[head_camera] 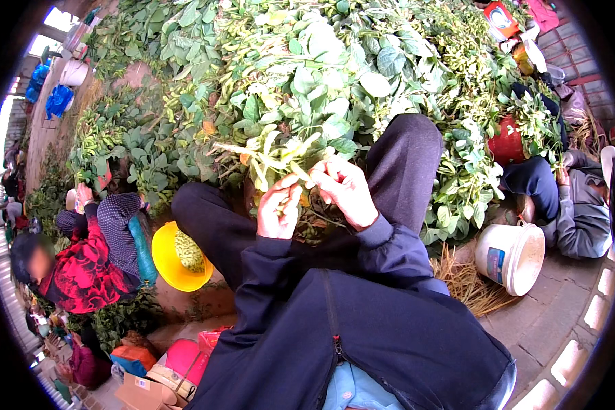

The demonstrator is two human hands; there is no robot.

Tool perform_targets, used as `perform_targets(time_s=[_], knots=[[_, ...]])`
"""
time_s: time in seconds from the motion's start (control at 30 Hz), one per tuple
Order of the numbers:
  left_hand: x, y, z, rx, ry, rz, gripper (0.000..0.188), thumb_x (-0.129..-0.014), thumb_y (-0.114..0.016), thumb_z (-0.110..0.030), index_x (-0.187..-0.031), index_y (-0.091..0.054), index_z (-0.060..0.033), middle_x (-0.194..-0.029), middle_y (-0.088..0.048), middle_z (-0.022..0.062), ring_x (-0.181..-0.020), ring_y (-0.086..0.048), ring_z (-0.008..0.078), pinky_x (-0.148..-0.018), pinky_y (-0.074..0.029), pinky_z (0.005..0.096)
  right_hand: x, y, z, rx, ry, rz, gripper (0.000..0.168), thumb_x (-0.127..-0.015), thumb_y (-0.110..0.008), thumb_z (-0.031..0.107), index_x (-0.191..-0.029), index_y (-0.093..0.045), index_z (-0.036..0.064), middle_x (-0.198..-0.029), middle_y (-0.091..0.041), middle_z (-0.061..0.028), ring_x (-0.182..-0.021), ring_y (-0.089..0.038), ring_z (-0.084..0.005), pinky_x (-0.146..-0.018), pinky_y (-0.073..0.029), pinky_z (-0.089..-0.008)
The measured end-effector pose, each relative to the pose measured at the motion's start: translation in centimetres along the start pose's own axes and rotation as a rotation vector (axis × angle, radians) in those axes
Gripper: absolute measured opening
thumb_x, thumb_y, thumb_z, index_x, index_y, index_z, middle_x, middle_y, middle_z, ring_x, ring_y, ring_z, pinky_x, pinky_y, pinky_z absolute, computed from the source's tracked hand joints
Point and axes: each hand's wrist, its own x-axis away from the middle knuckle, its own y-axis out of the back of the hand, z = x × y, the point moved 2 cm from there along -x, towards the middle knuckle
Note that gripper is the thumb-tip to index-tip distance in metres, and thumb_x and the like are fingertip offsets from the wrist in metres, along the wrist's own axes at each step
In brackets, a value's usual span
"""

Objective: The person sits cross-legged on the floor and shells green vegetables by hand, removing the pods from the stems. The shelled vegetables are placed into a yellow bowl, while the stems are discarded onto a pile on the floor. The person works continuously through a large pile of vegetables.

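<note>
A cut soybean stalk point(246, 152) with a cluster of plump green pods point(277, 159) is held up between my two hands, above my crossed legs. My left hand point(278, 211) has its fingers curled around green pods, and its fingertips meet the lower pods of the cluster. Thumb and forefinger of my right hand point(346, 192) pinch at the right side of the same cluster, where the exact grip is partly hidden. Beyond my knees spreads a large heap of leafy soybean plants point(307, 82).
By my left knee, a yellow bucket point(166, 256) holds shelled or loose green beans point(188, 251). A person in a red-and-black top point(92, 271) sits at left, another in grey point(584, 210) at right. A white bucket point(499, 256) lies tilted near straw point(466, 282). Cardboard point(143, 392) lies lower left.
</note>
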Motion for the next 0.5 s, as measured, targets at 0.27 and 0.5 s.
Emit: perform_targets(time_s=[0.27, 0.5], knots=[[0.0, -2.5, 0.5, -0.117, -0.038, -0.120, 0.033, -0.103, -0.052, -0.016, -0.125, -0.058, 0.0074, -0.083, -0.059, 0.0032, -0.050, -0.037, 0.0019, -0.044, -0.031, 0.0158, 0.8, -0.3, -1.2, -0.085, -0.049, 0.021, 0.029, -0.094, -0.066, 0.008, -0.075, -0.044, 0.010, -0.083, -0.063, -0.0026, -0.055, -0.047, -0.0032, -0.048, -0.038, -0.0197], [-0.5, -2.6, 0.7, -0.179, -0.153, -0.110, 0.019, -0.102, -0.053, -0.016, -0.104, -0.063, 0.0004, -0.067, -0.052, -0.0041, -0.046, -0.033, 0.0012, -0.042, -0.027, 0.0175, 1.6, -1.0, -0.3, 0.298, -0.062, 0.107, 0.014, -0.101, -0.055, 0.016, -0.104, -0.061, 0.003, -0.081, -0.062, 0.0000, -0.058, -0.048, -0.0040, -0.053, -0.040, -0.0207]])
